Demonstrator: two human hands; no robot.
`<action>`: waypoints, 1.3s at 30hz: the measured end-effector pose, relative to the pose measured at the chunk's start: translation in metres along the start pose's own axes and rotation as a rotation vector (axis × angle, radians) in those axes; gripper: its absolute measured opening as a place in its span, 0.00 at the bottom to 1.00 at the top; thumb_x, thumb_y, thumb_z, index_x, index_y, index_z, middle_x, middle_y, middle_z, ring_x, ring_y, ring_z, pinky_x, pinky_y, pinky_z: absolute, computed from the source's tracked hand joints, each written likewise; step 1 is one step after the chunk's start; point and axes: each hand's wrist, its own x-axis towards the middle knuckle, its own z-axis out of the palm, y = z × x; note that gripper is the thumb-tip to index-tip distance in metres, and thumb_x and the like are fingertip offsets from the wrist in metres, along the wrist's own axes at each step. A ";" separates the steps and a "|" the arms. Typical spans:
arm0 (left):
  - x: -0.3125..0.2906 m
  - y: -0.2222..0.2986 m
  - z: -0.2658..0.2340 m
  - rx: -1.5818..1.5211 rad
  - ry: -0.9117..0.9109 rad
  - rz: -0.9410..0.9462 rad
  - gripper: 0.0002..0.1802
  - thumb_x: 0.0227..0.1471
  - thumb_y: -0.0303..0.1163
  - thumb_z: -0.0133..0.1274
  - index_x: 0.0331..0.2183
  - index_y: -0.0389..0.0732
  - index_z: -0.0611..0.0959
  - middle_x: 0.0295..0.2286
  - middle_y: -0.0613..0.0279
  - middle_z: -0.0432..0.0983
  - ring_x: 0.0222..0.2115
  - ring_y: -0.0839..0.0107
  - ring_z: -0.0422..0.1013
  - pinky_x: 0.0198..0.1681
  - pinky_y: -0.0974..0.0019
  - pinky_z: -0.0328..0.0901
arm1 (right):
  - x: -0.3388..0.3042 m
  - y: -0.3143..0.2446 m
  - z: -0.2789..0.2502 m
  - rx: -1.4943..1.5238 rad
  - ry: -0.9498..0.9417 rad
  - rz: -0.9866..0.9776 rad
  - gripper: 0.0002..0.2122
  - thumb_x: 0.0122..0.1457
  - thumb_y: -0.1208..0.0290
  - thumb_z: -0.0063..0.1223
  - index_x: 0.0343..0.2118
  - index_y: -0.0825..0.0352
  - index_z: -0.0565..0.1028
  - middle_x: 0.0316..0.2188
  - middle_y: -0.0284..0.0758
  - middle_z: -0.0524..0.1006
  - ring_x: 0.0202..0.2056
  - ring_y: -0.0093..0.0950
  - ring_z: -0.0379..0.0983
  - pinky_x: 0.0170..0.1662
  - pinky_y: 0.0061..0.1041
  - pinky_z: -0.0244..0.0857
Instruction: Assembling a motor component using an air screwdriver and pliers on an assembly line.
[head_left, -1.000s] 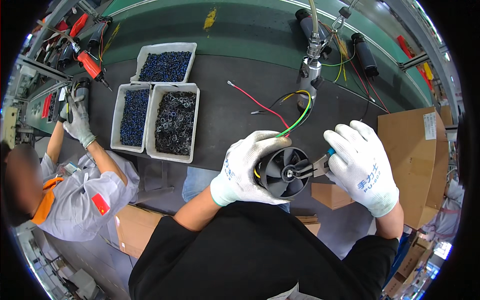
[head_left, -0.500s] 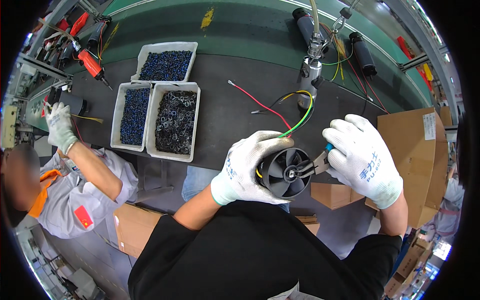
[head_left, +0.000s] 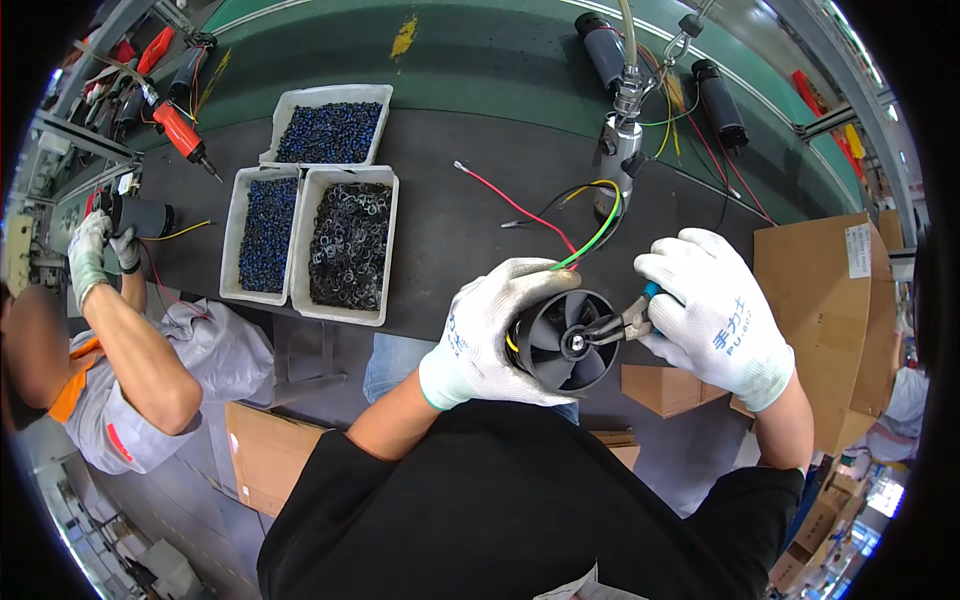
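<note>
My left hand [head_left: 485, 335], in a white coated glove, is closed around the side of a black cylindrical motor with a fan [head_left: 548, 368]. The fan's open end is turned up toward me. Red, black and yellow-green wires [head_left: 600, 238] rise from its far side and lie out over the bench. In my gloved right hand [head_left: 722, 322] is a pair of pliers [head_left: 634, 320] with a bit of blue handle showing. The pliers' jaws reach to the shaft at the fan's hub; whether they grip a ring there is too small to tell.
Left of my hands stand white bins holding dark rings [head_left: 391, 270], blue-black small parts [head_left: 228, 262] and more of these [head_left: 380, 120]. A metal air tool [head_left: 622, 150] hangs ahead. A red screwdriver [head_left: 180, 132] hangs near a co-worker [head_left: 140, 390]. Cardboard boxes [head_left: 800, 300] stand right.
The motor and my hands have shifted slightly left, and the pliers' jaws sit at a slightly different angle on the hub. The co-worker's arm has drawn back, with both hands now by another motor.
</note>
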 end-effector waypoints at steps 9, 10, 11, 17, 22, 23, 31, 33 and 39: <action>-0.002 0.001 -0.006 -0.007 0.008 -0.004 0.56 0.24 0.54 0.82 0.54 0.37 0.80 0.48 0.46 0.80 0.47 0.47 0.80 0.49 0.53 0.76 | -0.007 0.000 0.003 0.017 0.031 0.028 0.17 0.40 0.67 0.74 0.30 0.67 0.76 0.48 0.42 0.79 0.51 0.44 0.76 0.58 0.46 0.70; -0.002 0.002 -0.006 -0.025 0.008 -0.028 0.56 0.23 0.53 0.82 0.54 0.35 0.80 0.48 0.45 0.80 0.47 0.48 0.80 0.51 0.52 0.75 | -0.008 0.000 0.005 0.019 0.041 0.036 0.17 0.40 0.67 0.74 0.30 0.67 0.76 0.49 0.42 0.79 0.52 0.45 0.76 0.58 0.46 0.70; -0.002 0.003 -0.006 -0.042 0.008 -0.053 0.57 0.22 0.51 0.83 0.54 0.34 0.80 0.48 0.45 0.81 0.48 0.49 0.79 0.53 0.51 0.74 | -0.008 -0.001 0.006 0.021 0.040 0.035 0.17 0.40 0.67 0.74 0.30 0.67 0.76 0.49 0.42 0.79 0.52 0.45 0.76 0.58 0.46 0.70; -0.003 -0.004 -0.006 -0.050 0.007 -0.064 0.58 0.21 0.50 0.83 0.55 0.33 0.79 0.49 0.44 0.81 0.50 0.51 0.78 0.55 0.50 0.73 | -0.005 0.003 0.018 0.130 0.070 0.041 0.20 0.32 0.69 0.75 0.23 0.68 0.70 0.50 0.46 0.79 0.52 0.49 0.75 0.57 0.51 0.70; 0.000 0.000 -0.007 -0.032 0.009 -0.056 0.57 0.21 0.50 0.83 0.54 0.33 0.79 0.49 0.45 0.81 0.51 0.50 0.78 0.56 0.49 0.73 | -0.003 0.001 0.019 0.147 0.095 0.035 0.20 0.32 0.69 0.75 0.23 0.67 0.70 0.50 0.46 0.78 0.52 0.49 0.75 0.57 0.51 0.70; 0.001 0.002 -0.008 -0.022 0.004 -0.049 0.57 0.21 0.50 0.83 0.54 0.33 0.80 0.49 0.45 0.81 0.51 0.50 0.78 0.56 0.49 0.72 | -0.003 0.000 0.018 0.143 0.099 0.031 0.20 0.32 0.69 0.75 0.23 0.67 0.70 0.50 0.46 0.78 0.52 0.49 0.75 0.57 0.51 0.70; -0.003 0.001 -0.003 -0.036 -0.003 -0.075 0.56 0.22 0.50 0.83 0.54 0.33 0.80 0.49 0.46 0.82 0.51 0.49 0.78 0.57 0.49 0.72 | -0.006 0.001 0.018 0.109 0.074 0.049 0.20 0.32 0.68 0.75 0.24 0.67 0.72 0.49 0.45 0.78 0.51 0.49 0.74 0.57 0.51 0.69; -0.003 0.001 -0.003 -0.038 -0.005 -0.072 0.56 0.22 0.50 0.83 0.54 0.33 0.80 0.49 0.46 0.82 0.51 0.49 0.78 0.57 0.49 0.72 | -0.008 0.001 0.017 0.102 0.057 0.044 0.20 0.32 0.67 0.75 0.24 0.68 0.72 0.48 0.44 0.78 0.51 0.48 0.74 0.57 0.51 0.69; 0.000 -0.002 -0.003 -0.027 0.003 -0.056 0.56 0.23 0.50 0.83 0.54 0.34 0.80 0.48 0.45 0.82 0.49 0.49 0.79 0.55 0.49 0.73 | 0.001 0.003 0.006 0.023 0.009 0.013 0.18 0.38 0.67 0.74 0.30 0.66 0.76 0.45 0.41 0.78 0.49 0.43 0.75 0.56 0.44 0.70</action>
